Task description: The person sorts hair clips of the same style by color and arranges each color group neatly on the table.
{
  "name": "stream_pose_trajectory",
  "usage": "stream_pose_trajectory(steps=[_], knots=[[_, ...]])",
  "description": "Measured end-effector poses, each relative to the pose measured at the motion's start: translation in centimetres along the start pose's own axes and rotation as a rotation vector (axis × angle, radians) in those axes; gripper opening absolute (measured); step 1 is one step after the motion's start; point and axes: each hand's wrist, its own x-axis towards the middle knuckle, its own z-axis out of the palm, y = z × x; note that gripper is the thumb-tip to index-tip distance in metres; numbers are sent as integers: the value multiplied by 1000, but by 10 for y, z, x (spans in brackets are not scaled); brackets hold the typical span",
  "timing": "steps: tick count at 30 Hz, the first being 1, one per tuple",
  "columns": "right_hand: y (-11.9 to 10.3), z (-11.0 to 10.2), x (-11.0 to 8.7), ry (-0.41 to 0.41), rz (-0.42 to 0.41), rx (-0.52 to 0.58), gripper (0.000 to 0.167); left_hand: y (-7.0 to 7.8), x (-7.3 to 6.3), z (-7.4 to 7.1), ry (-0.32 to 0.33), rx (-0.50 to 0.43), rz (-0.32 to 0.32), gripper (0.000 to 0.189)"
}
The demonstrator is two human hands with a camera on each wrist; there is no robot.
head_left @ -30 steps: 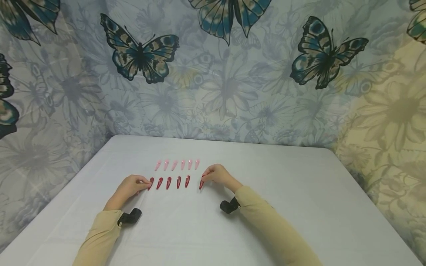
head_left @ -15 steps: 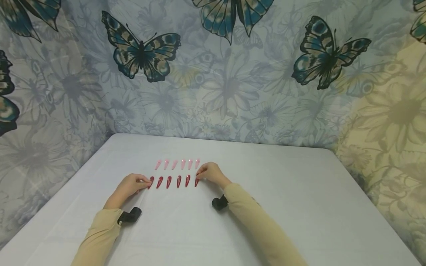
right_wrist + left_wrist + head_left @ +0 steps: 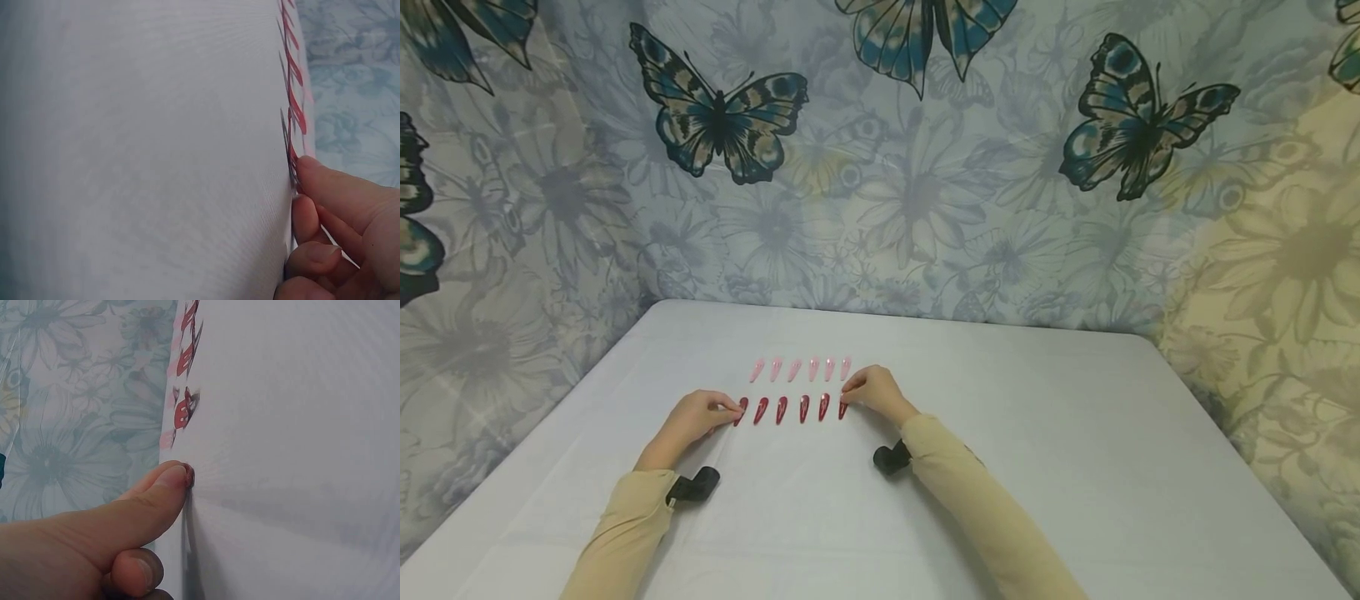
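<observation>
Several dark red snap hair clips (image 3: 782, 410) lie in a row on the white table, narrow ends toward the person. My left hand (image 3: 696, 417) pinches the leftmost red hair clip (image 3: 742, 407) between thumb and forefinger; in the left wrist view only the tip of that clip (image 3: 190, 475) shows past the thumb. At the row's other end, my right hand (image 3: 880, 393) pinches the rightmost red hair clip (image 3: 843, 410), partly hidden by the fingers. Behind them runs a matching row of pink hair clips (image 3: 794, 370).
A white cloth covers the table (image 3: 1075, 467). Butterfly-printed fabric (image 3: 917, 200) hangs behind it and along both sides. Black wrist cameras (image 3: 694, 485) sit on both sleeves, close above the tabletop.
My right hand has moved left with its red hair clip, bringing it up to the end of the red row. My left hand has stayed at the leftmost clip.
</observation>
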Motion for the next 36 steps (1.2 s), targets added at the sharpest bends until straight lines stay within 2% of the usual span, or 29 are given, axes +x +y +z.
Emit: stream_pose_trajectory(steps=[4,11,16,29,36], knots=[[2,0,0,-2,-9,10,12,1,0,1,7,13,11,19],[2,-1,-3,0,42,44,13,0,-2,0,39,19,33,19],[3,-1,-3,5,48,78,17,-1,-2,2,62,25,32,19],[9,-1,-7,7,71,169,18,-2,-1,4,61,-4,38,19],[12,-1,-8,12,71,228,17,-3,0,4,57,-12,77,20]])
